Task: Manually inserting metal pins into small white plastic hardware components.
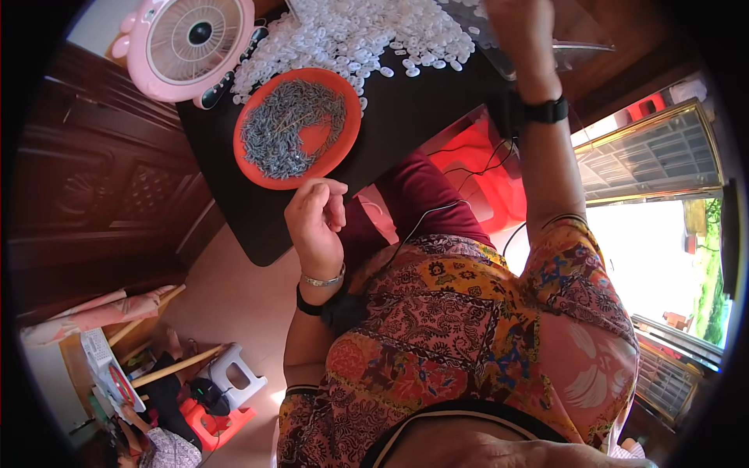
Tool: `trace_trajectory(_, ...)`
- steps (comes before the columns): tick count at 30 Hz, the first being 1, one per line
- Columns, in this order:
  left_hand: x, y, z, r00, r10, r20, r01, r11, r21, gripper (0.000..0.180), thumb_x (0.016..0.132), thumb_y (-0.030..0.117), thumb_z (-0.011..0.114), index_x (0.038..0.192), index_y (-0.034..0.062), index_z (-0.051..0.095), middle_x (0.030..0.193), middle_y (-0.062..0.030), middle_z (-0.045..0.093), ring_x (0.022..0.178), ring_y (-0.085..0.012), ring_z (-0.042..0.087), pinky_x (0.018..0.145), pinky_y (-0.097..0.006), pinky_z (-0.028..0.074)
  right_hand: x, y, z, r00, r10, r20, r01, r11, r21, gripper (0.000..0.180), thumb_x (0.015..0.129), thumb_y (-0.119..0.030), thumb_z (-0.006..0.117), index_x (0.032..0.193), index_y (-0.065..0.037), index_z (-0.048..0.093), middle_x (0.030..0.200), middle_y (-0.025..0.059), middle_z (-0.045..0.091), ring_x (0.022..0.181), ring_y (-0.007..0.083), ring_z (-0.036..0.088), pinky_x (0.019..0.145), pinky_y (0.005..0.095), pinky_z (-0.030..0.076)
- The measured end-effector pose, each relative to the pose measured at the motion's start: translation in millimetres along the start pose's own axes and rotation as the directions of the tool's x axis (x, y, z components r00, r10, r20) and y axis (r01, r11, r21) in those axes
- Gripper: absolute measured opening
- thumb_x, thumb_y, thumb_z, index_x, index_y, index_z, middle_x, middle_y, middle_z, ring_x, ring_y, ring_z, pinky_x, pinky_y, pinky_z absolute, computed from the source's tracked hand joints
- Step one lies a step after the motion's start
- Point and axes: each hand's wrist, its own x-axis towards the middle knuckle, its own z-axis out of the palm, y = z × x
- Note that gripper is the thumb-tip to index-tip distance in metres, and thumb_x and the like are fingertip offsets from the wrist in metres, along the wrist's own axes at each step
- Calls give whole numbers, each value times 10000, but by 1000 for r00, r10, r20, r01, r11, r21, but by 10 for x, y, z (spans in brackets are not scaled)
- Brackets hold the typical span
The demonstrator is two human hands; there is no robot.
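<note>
My left hand (316,220) is closed at the near edge of the black table, fingers curled in and thumb against them. Whatever it may hold is too small or hidden to make out. Just beyond it sits an orange-red plate (244,160) of small grey screws (269,129), with a bare patch right of its middle. Behind the plate spreads a large heap of small white oval plastic pieces (351,35). Stretched far forward at the upper right, my right hand (524,31) is over or beside clear plastic (573,48). Its fingers are cut off by the picture's top edge.
A pink fan (193,39) stands at the table's far left. Under the black tabletop (234,210) is a red plastic container (488,171) with dark cables before it. Dark carved wooden panels (101,179) flank the left side. A grey stool (234,373) stands on the floor at lower left.
</note>
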Motion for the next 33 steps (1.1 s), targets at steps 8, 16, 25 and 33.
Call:
trace_trajectory(8, -22, 12, -60, 999, -26, 31, 27, 999, -32, 287, 922, 199, 409, 805, -11, 566, 569, -16, 428, 465, -79, 373, 430, -213, 246, -600, 369, 709, 810, 63, 583, -87, 996, 13, 207, 802, -240, 622, 916, -78, 684, 857, 110, 676, 759, 285, 637, 695, 368, 496)
trace_trajectory(16, -9, 16, -13, 999, -42, 8, 42, 998, -47, 261, 900, 179, 443, 783, -2, 590, 561, 0, 451, 455, -60, 372, 431, -206, 252, -609, 332, 1183, 551, -10, 834, -57, 997, 50, 287, 711, -290, 649, 891, -68, 677, 804, 116, 673, 766, 294, 640, 707, 380, 496)
trace_trajectory(25, -33, 24, -20, 998, -56, 16, 57, 997, -53, 260, 896, 170, 440, 781, -8, 590, 568, 0, 456, 465, -59, 383, 438, -205, 264, -656, 209, 1262, 627, -43, 778, 58, 998, 8, 221, 749, -255, 608, 877, -84, 665, 815, 122, 657, 802, 323, 619, 728, 409, 491)
trace_trajectory(33, -14, 2, -44, 997, -42, 57, 44, 998, -32, 257, 905, 198, 427, 859, -5, 576, 582, -15, 454, 475, -72, 383, 435, -209, 250, -647, -40, 898, 666, -31, 746, -223, 945, 238, 199, 800, -234, 630, 896, -60, 650, 763, 92, 642, 738, 220, 616, 684, 339, 481)
